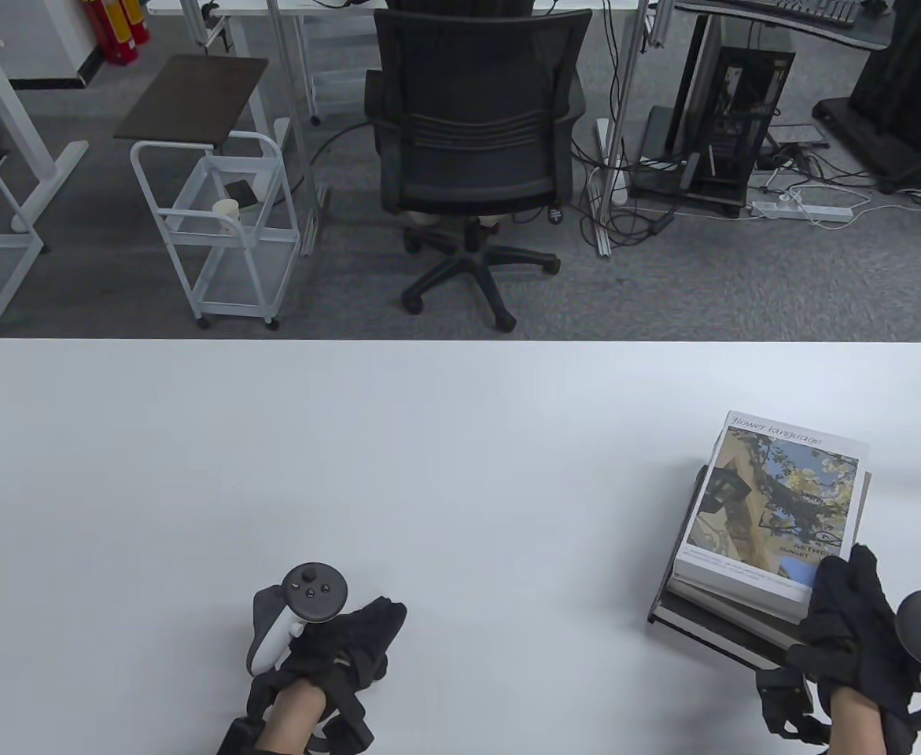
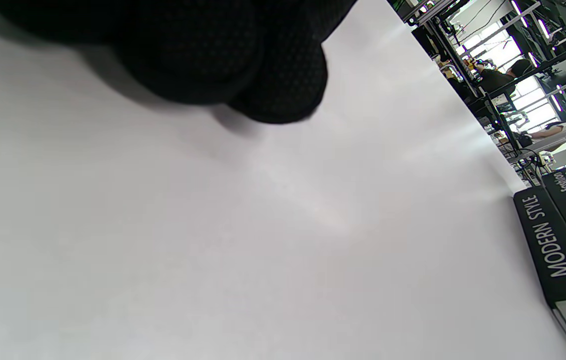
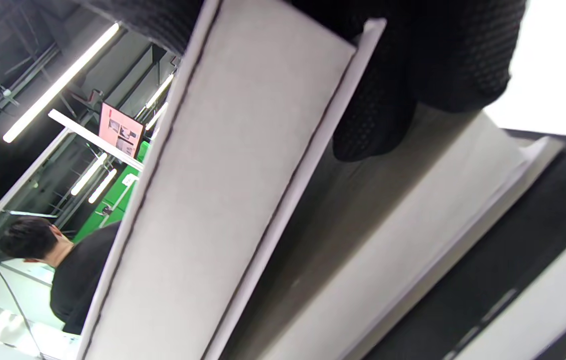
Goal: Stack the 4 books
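A stack of books lies on the white table at the right. The top book, "Flower language", has a photo cover. My right hand grips its near right corner. In the right wrist view my gloved fingers wrap that corner above and below the top book's pale page edge, and a wedge of gap shows over the book below. My left hand rests curled and empty on the table, far left of the stack. The left wrist view shows black spines, one reading "MODERN STYLE".
The table's far edge runs across the middle of the table view. Beyond it stand a black office chair, a white cart and a computer tower with cables on the floor.
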Action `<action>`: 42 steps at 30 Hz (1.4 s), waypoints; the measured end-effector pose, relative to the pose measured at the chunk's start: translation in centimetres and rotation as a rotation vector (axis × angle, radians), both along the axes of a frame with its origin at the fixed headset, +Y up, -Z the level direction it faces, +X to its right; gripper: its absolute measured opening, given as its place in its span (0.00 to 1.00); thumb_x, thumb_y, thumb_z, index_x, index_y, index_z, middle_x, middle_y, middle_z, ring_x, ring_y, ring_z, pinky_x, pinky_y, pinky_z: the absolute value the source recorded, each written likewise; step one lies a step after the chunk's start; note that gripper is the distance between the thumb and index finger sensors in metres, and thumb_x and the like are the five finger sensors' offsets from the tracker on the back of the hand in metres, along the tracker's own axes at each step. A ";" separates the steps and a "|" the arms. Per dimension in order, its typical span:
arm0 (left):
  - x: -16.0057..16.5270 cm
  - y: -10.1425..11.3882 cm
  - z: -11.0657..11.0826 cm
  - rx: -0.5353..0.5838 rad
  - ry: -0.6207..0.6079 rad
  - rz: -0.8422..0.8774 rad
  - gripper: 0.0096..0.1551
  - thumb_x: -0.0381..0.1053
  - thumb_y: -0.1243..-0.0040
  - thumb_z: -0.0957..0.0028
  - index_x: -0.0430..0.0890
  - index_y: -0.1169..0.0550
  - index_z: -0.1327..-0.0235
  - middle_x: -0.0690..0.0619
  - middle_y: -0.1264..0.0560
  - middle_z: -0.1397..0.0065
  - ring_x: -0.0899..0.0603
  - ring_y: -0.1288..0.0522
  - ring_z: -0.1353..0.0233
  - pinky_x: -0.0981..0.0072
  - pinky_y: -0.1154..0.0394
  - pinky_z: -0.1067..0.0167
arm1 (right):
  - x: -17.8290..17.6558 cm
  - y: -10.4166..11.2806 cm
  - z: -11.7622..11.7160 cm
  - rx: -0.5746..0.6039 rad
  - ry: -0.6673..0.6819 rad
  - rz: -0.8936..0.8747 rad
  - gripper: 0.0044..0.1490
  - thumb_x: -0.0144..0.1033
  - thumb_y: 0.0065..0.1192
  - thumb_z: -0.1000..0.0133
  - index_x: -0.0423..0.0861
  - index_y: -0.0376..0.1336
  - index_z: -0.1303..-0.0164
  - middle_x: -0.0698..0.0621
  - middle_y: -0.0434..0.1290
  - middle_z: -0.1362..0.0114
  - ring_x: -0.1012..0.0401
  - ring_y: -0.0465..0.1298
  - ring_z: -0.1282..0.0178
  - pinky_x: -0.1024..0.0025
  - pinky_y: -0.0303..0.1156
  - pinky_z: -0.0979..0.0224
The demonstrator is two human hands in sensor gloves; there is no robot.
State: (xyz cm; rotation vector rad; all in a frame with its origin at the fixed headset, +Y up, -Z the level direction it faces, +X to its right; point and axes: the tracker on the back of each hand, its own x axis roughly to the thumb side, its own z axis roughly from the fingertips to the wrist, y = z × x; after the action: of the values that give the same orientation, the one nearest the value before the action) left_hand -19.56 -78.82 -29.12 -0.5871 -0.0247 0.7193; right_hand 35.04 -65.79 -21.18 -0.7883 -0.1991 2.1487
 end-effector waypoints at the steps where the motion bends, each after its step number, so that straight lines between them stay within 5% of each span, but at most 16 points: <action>1: 0.0 0.0 0.0 0.000 0.000 0.000 0.45 0.72 0.63 0.49 0.47 0.36 0.24 0.52 0.17 0.55 0.44 0.19 0.59 0.48 0.23 0.61 | 0.0 0.1 0.0 -0.001 -0.005 0.009 0.38 0.45 0.45 0.29 0.36 0.49 0.14 0.28 0.69 0.28 0.44 0.80 0.46 0.54 0.78 0.44; 17: 0.0 -0.1 0.0 -0.002 -0.002 -0.002 0.45 0.72 0.63 0.49 0.47 0.36 0.24 0.52 0.17 0.55 0.44 0.19 0.59 0.48 0.23 0.61 | -0.4 0.4 -0.2 -0.089 -0.079 0.245 0.38 0.52 0.53 0.30 0.38 0.57 0.17 0.33 0.67 0.25 0.42 0.74 0.38 0.55 0.74 0.41; 23: 0.0 -0.1 0.0 0.000 -0.004 -0.005 0.45 0.72 0.63 0.49 0.47 0.36 0.24 0.52 0.17 0.55 0.44 0.19 0.59 0.49 0.23 0.61 | 0.7 -0.5 -0.8 -0.100 -0.045 0.164 0.54 0.65 0.54 0.33 0.43 0.42 0.09 0.30 0.48 0.14 0.33 0.55 0.19 0.37 0.61 0.24; 28: 0.0 -0.1 0.0 -0.002 -0.004 -0.001 0.45 0.72 0.62 0.49 0.47 0.36 0.24 0.52 0.17 0.55 0.44 0.19 0.59 0.49 0.23 0.61 | 2.1 -2.0 -1.8 -0.134 0.042 -0.031 0.60 0.69 0.56 0.34 0.50 0.32 0.09 0.33 0.37 0.11 0.26 0.43 0.17 0.26 0.51 0.21; 42: 0.0 -0.2 -0.1 -0.001 -0.007 -0.001 0.45 0.72 0.62 0.49 0.48 0.36 0.24 0.52 0.17 0.55 0.44 0.19 0.60 0.49 0.23 0.62 | 4.3 -4.5 -2.8 -0.125 0.141 -0.364 0.65 0.66 0.60 0.33 0.44 0.27 0.10 0.28 0.36 0.13 0.21 0.46 0.20 0.21 0.52 0.23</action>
State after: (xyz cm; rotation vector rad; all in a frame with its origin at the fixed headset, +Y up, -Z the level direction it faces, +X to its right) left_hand -19.52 -79.01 -29.21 -0.5904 -0.0304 0.7166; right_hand 39.34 -70.25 -24.01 -0.6807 0.1445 1.8718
